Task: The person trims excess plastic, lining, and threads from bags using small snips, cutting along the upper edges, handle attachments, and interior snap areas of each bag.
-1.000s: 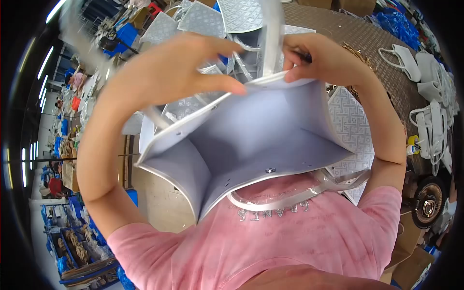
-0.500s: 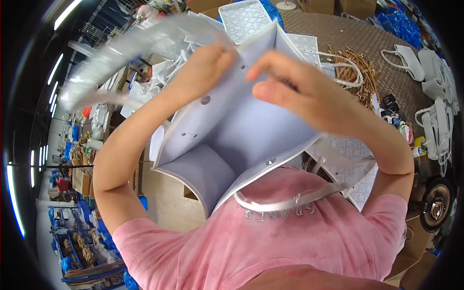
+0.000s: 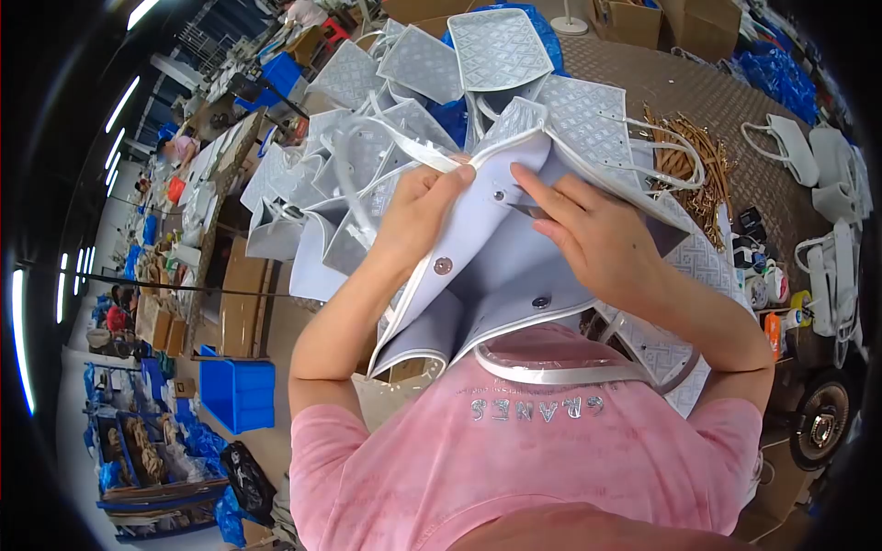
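A white handbag (image 3: 478, 241) with a pale lavender lining lies open against the pink shirt, its mouth facing up. My left hand (image 3: 418, 213) grips the far rim of the bag near the base of a plastic-wrapped handle (image 3: 413, 145). Beside a small metal rivet (image 3: 499, 196) on the lining, my right hand (image 3: 597, 234) has its index finger stretched out; something dark shows partly under its fingers, too hidden to name. A round metal snap (image 3: 443, 265) sits on the far panel, another (image 3: 541, 302) on the near panel. The near handle (image 3: 560, 373) rests on the shirt.
Several patterned bags (image 3: 501, 50) stand beyond the held bag. To the right are brown straps (image 3: 689, 156), white bag parts (image 3: 781, 151), tape rolls (image 3: 776, 285) and a round fan-like object (image 3: 820, 418). A blue bin (image 3: 237, 393) is on the floor at left. A person (image 3: 179, 147) sits far left.
The held bag's far rim has turned and moved down, and its handle has swung closer to my left hand. My right hand has come to the lining beside the rivet.
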The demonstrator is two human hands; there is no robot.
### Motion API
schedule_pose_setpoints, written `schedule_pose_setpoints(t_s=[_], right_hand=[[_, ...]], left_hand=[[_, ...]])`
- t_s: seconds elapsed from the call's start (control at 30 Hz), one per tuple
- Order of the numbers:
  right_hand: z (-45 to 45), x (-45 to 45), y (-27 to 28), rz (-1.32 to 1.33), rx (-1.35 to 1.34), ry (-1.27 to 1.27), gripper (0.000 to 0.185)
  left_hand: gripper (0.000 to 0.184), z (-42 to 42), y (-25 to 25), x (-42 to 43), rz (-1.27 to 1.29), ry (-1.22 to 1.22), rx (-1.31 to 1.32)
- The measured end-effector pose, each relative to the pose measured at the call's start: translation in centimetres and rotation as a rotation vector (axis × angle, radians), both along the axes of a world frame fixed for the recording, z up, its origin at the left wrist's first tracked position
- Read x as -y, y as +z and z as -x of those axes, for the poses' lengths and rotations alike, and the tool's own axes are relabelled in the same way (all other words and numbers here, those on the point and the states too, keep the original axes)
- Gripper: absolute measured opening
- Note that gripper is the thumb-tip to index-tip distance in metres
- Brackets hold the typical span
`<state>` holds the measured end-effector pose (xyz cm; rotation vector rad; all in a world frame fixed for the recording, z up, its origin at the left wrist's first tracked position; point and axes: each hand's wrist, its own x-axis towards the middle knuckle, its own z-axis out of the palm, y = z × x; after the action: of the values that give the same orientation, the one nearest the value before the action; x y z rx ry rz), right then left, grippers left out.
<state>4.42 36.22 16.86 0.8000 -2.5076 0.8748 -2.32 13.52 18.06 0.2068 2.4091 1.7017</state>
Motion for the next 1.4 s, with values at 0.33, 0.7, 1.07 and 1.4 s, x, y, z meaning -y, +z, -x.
schedule_pose_setpoints(t_s=[0.33, 0.7, 1.07, 1.4], right_hand=[[0.0, 1.2, -2.4, 0.194, -0.031, -0.032, 0.028], [-0.2, 1.9, -2.7, 0.187, -0.106, -0.046, 0.029], [-0.3, 2.0, -2.1, 0.094, -0.11, -0.042, 0.032], [-0.6, 1.4, -1.8, -0.136, -0.119, -0.061, 0.039]], left_hand=[[0.031, -1.0, -1.7, -0.2, -0.318, -0.108, -0.02], [0.029, -0.8, -2.4, 1.0, -0.304, -0.164, 0.038], [0.028, -1.6, -2.3, 0.0, -0.451, -0.084, 0.012], [0.029, -1.4, -2.8, 0.2, -0.356, -0.088, -0.006]])
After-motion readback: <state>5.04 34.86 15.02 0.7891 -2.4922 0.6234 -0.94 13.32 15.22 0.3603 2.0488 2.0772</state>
